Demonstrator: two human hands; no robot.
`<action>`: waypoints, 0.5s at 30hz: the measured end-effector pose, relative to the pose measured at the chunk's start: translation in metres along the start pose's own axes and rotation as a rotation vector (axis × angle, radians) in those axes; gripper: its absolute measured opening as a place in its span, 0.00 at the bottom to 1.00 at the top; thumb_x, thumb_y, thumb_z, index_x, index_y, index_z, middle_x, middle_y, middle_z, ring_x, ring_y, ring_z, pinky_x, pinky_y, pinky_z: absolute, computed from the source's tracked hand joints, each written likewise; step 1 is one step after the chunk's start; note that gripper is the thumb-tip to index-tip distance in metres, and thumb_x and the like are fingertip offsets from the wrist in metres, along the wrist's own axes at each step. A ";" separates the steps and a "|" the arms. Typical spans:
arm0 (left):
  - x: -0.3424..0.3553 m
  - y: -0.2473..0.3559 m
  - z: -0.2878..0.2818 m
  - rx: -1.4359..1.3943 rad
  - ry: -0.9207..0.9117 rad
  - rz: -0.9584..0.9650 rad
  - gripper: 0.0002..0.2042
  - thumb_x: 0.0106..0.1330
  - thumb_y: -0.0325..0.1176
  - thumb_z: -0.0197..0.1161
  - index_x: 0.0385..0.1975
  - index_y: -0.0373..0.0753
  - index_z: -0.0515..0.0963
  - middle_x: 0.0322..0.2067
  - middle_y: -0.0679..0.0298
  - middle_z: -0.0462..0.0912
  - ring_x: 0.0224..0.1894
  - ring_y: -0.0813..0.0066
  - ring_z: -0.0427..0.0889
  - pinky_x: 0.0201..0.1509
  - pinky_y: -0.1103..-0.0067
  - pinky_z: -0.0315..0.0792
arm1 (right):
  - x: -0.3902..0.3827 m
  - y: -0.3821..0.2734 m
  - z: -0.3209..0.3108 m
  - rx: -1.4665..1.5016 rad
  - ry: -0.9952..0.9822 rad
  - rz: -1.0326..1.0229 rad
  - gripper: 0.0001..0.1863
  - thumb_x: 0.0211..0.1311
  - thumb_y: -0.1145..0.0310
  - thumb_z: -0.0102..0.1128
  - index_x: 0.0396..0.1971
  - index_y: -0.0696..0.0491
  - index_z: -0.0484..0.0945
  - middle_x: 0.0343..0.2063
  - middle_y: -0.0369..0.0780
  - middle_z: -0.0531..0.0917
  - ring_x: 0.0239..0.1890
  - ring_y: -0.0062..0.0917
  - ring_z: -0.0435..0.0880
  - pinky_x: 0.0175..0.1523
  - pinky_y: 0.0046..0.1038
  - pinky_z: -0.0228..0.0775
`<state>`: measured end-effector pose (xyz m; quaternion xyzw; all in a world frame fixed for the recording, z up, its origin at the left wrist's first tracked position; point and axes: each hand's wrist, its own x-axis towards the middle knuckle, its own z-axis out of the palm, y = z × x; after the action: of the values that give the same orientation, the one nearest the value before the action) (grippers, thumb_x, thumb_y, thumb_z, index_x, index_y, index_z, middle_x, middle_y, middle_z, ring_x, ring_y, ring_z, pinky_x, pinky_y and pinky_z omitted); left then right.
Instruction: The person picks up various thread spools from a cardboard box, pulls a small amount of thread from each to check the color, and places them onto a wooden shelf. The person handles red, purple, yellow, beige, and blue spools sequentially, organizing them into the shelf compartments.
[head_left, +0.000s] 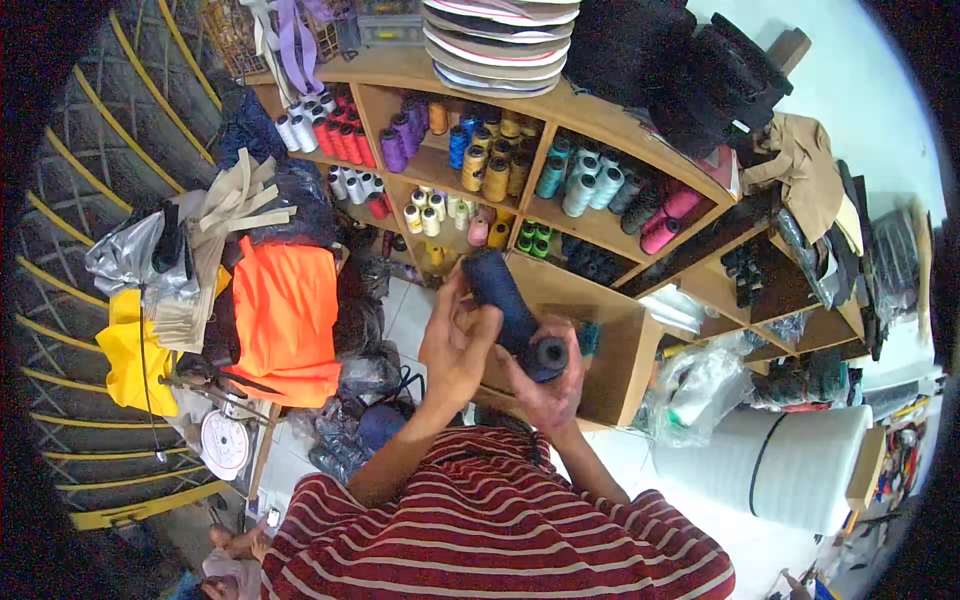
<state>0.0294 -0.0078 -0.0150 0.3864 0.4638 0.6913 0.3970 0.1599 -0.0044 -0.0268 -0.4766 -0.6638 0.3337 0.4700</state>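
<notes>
In front of my striped shirt I hold a dark navy thread spool (512, 312) between both hands, tilted from upper left to lower right. My left hand (462, 335) is closed around its upper left part. Around the lower end, my right hand (545, 385) is closed, and the spool's round end with a small core hole faces up at me there. Whether this is one long spool or two set end to end, I cannot tell. Just beyond my hands stands a wooden shelf (455, 180) with thread spools sorted by colour in its compartments.
Stacked rolls of webbing (500, 50) sit on top of the shelf, beside black rolls (700, 70). Orange fabric (285, 320) and yellow fabric (135, 360) lie at the left. A large white foam roll (790, 470) and a clear plastic bag (700, 390) are at the right. Another person (230, 565) is at lower left.
</notes>
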 end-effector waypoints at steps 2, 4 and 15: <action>0.001 0.011 -0.001 0.097 -0.050 -0.125 0.38 0.54 0.26 0.72 0.64 0.32 0.57 0.51 0.58 0.73 0.53 0.70 0.74 0.57 0.77 0.69 | 0.001 -0.006 -0.002 -0.098 -0.009 -0.140 0.24 0.44 0.70 0.76 0.38 0.55 0.70 0.36 0.37 0.73 0.39 0.19 0.73 0.44 0.21 0.68; 0.006 0.013 -0.006 -0.014 -0.063 -0.101 0.38 0.54 0.25 0.71 0.64 0.32 0.56 0.51 0.58 0.73 0.53 0.70 0.75 0.57 0.77 0.70 | 0.004 -0.007 -0.004 -0.017 -0.044 -0.167 0.25 0.46 0.68 0.76 0.41 0.56 0.70 0.37 0.38 0.76 0.38 0.21 0.75 0.43 0.23 0.70; 0.014 0.014 -0.011 -0.212 -0.215 -0.067 0.38 0.64 0.31 0.62 0.69 0.37 0.45 0.65 0.56 0.57 0.62 0.68 0.65 0.65 0.72 0.60 | 0.009 -0.027 -0.010 0.624 -0.086 0.503 0.18 0.51 0.69 0.72 0.38 0.54 0.73 0.31 0.35 0.80 0.31 0.19 0.78 0.39 0.25 0.73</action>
<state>0.0113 -0.0027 -0.0025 0.3985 0.3558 0.6774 0.5056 0.1595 -0.0045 0.0036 -0.4444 -0.4122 0.6434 0.4675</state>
